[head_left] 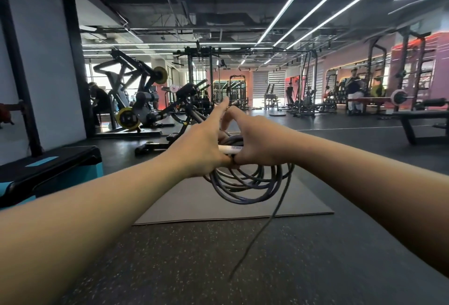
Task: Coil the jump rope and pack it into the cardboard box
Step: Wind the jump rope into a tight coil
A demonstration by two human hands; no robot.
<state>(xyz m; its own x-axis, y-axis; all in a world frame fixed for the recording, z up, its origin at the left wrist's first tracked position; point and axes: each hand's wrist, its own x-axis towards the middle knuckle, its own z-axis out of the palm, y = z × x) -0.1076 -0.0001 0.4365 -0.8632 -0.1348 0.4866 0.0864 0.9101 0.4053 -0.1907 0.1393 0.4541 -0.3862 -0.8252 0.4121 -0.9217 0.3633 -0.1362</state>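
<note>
Both my arms reach forward at chest height. My left hand [203, 145] and my right hand [257, 141] meet around a dark jump rope [245, 183] wound into several loops that hang below the hands. A white handle [229, 149] of the rope shows between the two hands. My left forefinger points up and forward while the other fingers grip the coil. A loose tail of rope [264, 227] trails from the coil down toward the floor at the lower right. No cardboard box is in view.
A grey mat [194, 202] lies on the dark speckled gym floor below the hands. A black and teal step platform [51, 171] stands at the left. Weight machines [141, 100] and racks fill the background, a bench [422, 122] stands at right, and people are far off.
</note>
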